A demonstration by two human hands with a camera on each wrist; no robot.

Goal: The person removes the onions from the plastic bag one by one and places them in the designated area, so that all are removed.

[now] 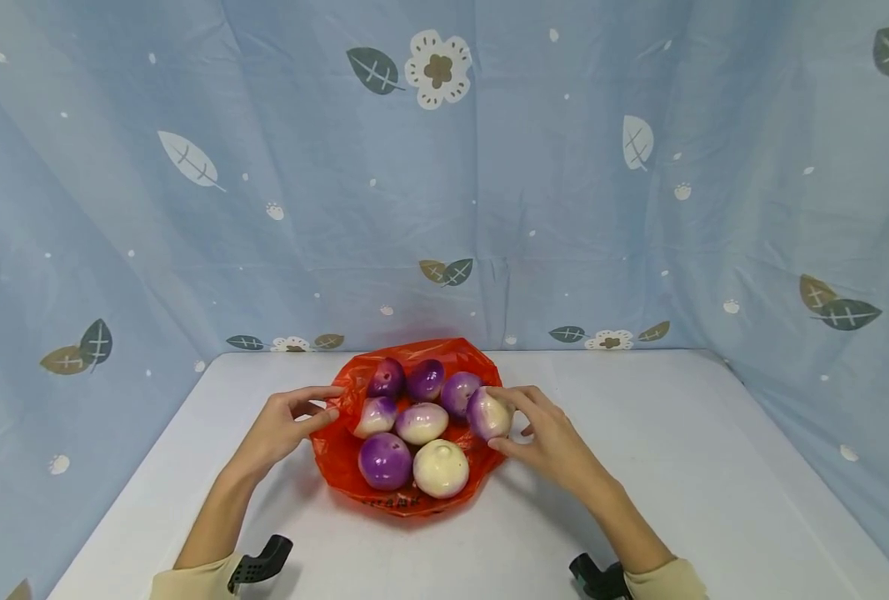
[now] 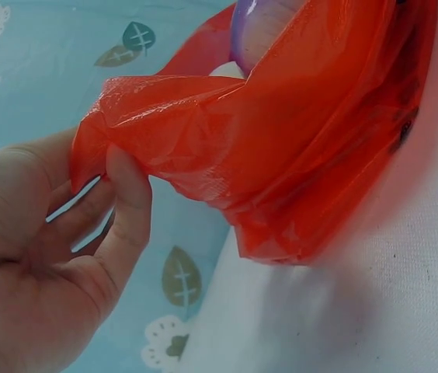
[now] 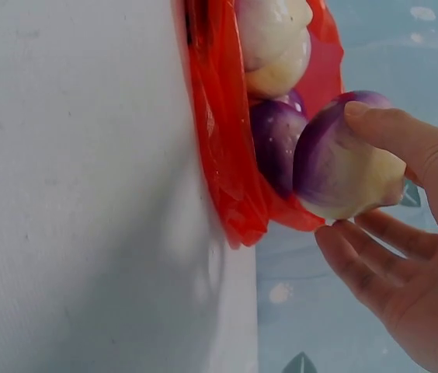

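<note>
A red plastic bag point(image 1: 332, 471) lies spread open on the table, with several glossy purple-and-white onions point(image 1: 422, 423) inside it. My left hand point(image 1: 282, 423) pinches the bag's left rim between thumb and fingers; the left wrist view shows the film point(image 2: 180, 148) pulled up into a fold there. At the bag's right edge, my right hand point(image 1: 545, 437) grips one onion point(image 1: 487, 414) between thumb and fingertips. In the right wrist view this onion point(image 3: 343, 159) sits at the rim, close beside a darker purple onion point(image 3: 275, 144). The bag hides the undersides of the onions.
The white table point(image 1: 654, 467) extends on both sides of the bag and in front of it. A blue curtain point(image 1: 302, 208) with leaf and flower prints hangs behind the table and along its sides. Black wrist mounts point(image 1: 262, 560) show near both sleeves.
</note>
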